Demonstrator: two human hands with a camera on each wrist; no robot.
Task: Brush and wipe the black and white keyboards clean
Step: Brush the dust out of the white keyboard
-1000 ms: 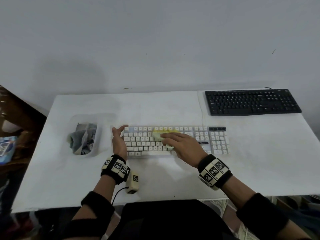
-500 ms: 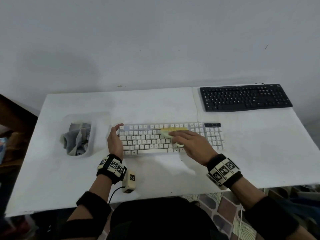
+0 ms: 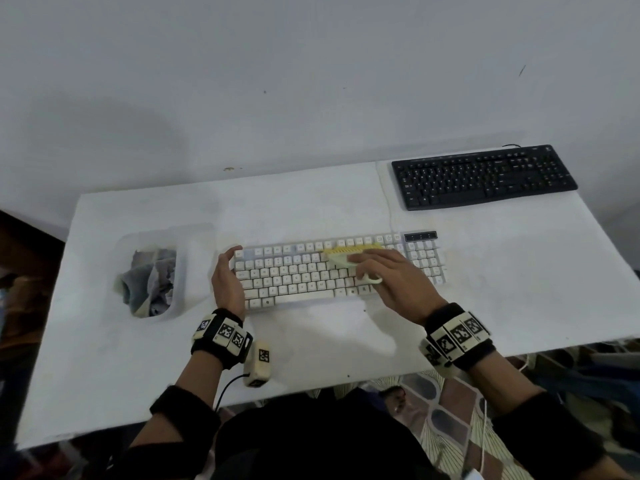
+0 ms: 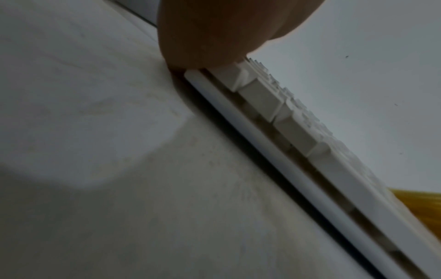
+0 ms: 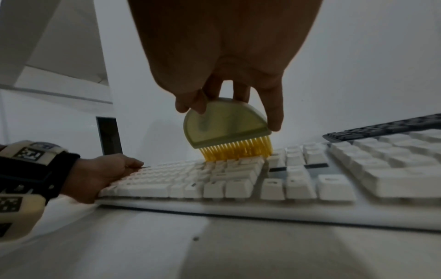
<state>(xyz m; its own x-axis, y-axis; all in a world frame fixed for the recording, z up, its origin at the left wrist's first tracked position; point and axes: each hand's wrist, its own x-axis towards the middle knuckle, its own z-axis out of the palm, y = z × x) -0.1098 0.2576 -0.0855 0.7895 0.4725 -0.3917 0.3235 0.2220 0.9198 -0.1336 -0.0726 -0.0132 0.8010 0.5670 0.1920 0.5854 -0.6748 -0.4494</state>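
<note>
Nearest the viewer, both forearms reach forward over the white bench (image 3: 104, 358), each wrist wrapped in a black band carrying square-patterned marker blocks. The left hand (image 3: 227, 284) stands on its edge against the left end of the white keyboard (image 3: 298, 278), fingers mostly straight and relaxed, thumb lifted over the top-left corner; in the left wrist view it touches the corner keycaps. It grasps nothing. The right hand (image 3: 391, 280) is palm down over the right-centre keys, fingers and thumb curled round a small brush (image 5: 226, 122) with a pale green half-round handle. The brush is pitched so that its yellow bristles (image 5: 236, 150) point down and away from the person, tips touching the upper key rows.

The white keyboard lies flat at the middle of the bench, long axis left to right. To its left sits a clear plastic tub (image 3: 194, 237) holding a crumpled grey cloth (image 3: 152, 278). Farther back at the right, near the wall, the black keyboard (image 3: 485, 176) lies flat, also running left to right, its right end angled slightly away.
</note>
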